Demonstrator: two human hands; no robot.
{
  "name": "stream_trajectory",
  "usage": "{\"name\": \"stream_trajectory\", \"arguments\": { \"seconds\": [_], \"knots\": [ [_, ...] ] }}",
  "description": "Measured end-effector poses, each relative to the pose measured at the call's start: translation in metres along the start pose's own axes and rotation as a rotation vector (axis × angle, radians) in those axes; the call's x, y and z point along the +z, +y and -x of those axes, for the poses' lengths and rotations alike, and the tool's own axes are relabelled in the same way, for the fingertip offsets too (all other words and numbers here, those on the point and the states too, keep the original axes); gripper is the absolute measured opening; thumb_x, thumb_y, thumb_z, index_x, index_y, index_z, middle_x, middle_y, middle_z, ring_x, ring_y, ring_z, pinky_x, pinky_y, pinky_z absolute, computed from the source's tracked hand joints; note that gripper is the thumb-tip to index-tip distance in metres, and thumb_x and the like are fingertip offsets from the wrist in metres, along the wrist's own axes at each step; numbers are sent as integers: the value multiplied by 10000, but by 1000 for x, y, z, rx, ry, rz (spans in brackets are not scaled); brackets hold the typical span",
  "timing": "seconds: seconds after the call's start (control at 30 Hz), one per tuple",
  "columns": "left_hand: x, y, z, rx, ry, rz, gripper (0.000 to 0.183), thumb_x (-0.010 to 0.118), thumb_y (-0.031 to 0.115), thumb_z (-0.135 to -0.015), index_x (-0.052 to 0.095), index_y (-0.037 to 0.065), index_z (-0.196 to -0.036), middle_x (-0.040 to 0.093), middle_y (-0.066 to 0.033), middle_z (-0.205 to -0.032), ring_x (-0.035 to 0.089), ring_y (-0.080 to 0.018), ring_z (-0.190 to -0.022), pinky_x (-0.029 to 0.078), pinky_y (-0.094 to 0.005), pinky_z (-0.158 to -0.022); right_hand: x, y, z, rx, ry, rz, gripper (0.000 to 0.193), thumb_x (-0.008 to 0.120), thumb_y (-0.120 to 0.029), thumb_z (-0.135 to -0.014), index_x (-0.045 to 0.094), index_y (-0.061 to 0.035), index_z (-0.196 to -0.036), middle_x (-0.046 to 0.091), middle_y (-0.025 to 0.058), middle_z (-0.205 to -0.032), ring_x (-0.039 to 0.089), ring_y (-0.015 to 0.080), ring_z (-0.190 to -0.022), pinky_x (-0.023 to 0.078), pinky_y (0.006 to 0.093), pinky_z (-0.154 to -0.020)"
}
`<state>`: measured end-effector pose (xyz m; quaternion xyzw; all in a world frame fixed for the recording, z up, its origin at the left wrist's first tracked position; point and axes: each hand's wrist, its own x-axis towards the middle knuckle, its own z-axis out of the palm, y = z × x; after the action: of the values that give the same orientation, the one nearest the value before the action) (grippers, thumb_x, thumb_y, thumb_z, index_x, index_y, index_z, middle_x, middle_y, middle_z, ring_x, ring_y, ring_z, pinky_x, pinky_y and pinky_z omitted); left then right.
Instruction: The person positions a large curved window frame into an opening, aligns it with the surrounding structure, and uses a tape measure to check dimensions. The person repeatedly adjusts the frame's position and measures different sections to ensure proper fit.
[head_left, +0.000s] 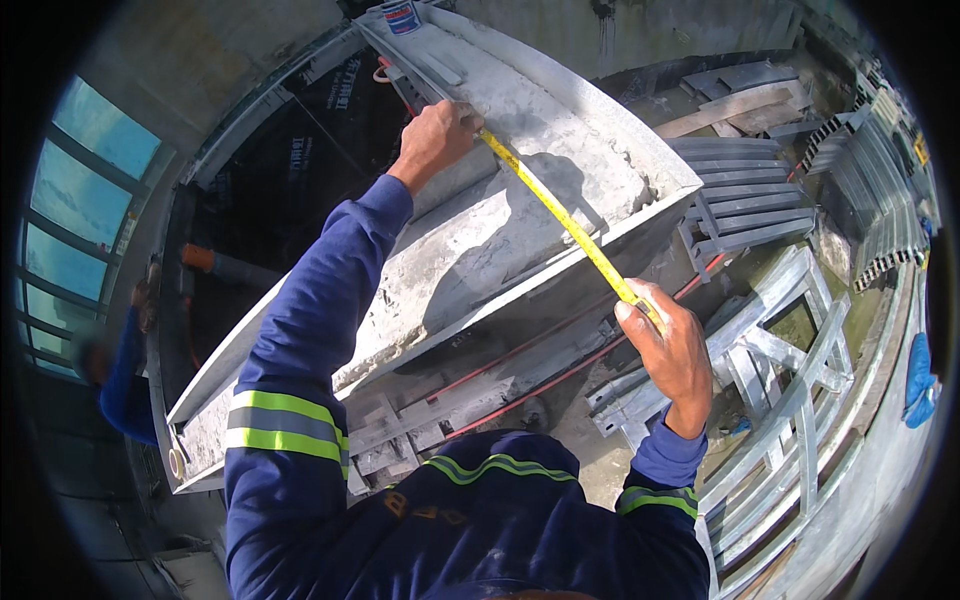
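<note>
A yellow tape measure [553, 205] runs taut and slanting across a grey concrete-topped ledge [480, 245] with raised pale edges. My left hand [437, 139] is closed on the tape's far end, at the ledge's inner side. Beyond the near edge, my right hand [664, 345] grips the tape's other end, with thumb on top and fingers curled round it. Whether a case sits inside that palm is hidden. Dark shadows of my arms fall over the rough ledge surface.
A small tin [402, 17] stands at the ledge's far end, and a tape roll [177, 462] at its near left corner. Metal frames [800, 350], stacked channels [745, 195] and boards [730, 108] lie right. Another person's blue sleeve [128, 385] shows left, near an orange-ended pipe [198, 258].
</note>
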<state>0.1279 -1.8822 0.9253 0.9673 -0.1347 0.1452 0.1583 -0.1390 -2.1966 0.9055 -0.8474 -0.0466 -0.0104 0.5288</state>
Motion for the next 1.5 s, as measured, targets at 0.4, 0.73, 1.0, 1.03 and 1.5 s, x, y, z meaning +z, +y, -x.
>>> {"name": "stream_trajectory", "arguments": {
  "seconds": [0.4, 0.73, 1.0, 1.03, 1.5],
  "knots": [
    [11, -9, 15, 9, -31, 197, 286, 733, 237, -970, 791, 26, -1154, 780, -230, -963, 772, -406, -874, 609, -429, -791, 3, 15, 6, 2, 32, -15, 476, 697, -327, -988, 692, 57, -1269, 748, 270, -1081, 747, 401, -987, 567, 432, -858],
    [14, -21, 12, 42, -37, 179, 282, 726, 221, -978, 792, 33, -1176, 801, -192, -1035, 789, -323, -910, 610, -383, -854, 2, 15, 8, 59, -1, -31, 545, 666, -375, -999, 666, 71, -1312, 732, 181, -1035, 673, 210, -931, 530, 350, -867],
    [12, -20, 12, 57, -41, 123, 282, 685, 231, -1022, 797, 43, -1199, 779, -90, -920, 686, -150, -771, 554, -315, -745, 2, 16, 10, 47, 24, -27, 509, 684, -338, -989, 674, 62, -1304, 741, 226, -1081, 711, 298, -973, 543, 385, -884],
    [13, -21, 13, 54, -43, 127, 284, 683, 231, -1024, 796, 42, -1201, 780, -91, -924, 687, -152, -772, 554, -317, -747, 4, 18, 9, 30, 36, -23, 491, 701, -323, -979, 681, 54, -1294, 744, 247, -1072, 727, 353, -963, 553, 408, -858],
    [15, -21, 12, 72, -37, 124, 290, 731, 245, -982, 787, 31, -1169, 789, -203, -1026, 786, -347, -895, 618, -394, -844, 4, 21, 11, 12, 50, -23, 478, 726, -307, -965, 690, 47, -1285, 749, 263, -1068, 749, 381, -936, 569, 423, -820]
  ]
}}
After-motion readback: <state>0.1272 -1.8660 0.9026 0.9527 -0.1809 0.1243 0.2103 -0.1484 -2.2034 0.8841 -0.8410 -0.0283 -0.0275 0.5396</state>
